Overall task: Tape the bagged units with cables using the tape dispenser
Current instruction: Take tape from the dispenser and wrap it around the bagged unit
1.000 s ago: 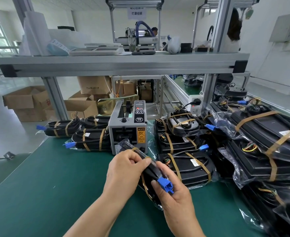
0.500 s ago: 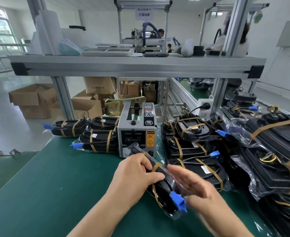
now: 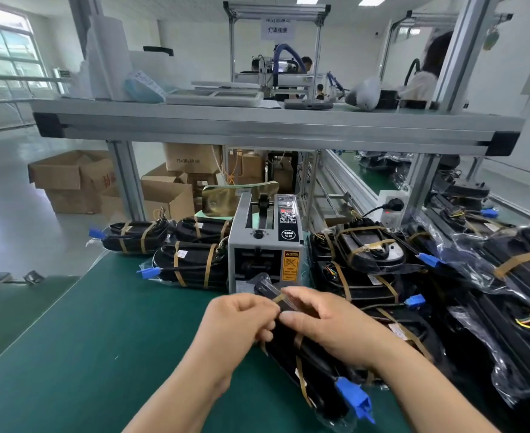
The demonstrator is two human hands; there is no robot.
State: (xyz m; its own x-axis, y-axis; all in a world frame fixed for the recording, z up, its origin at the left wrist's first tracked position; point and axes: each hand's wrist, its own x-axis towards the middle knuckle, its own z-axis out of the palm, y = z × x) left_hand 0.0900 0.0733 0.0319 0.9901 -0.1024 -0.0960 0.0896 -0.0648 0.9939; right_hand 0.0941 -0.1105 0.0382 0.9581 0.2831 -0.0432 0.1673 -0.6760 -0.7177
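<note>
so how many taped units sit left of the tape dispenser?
3. Far-left unit at the table edge, rear unit beside the tape dispenser, front unit nearest the person. More could be hidden behind the dispenser.

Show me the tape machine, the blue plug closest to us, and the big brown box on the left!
tape dispenser (image 3: 265, 245), head view, on its grey front face.
blue plug (image 3: 354, 398), head view, middle of the plug's body.
cardboard box (image 3: 56, 178), head view, on its front side.
</note>
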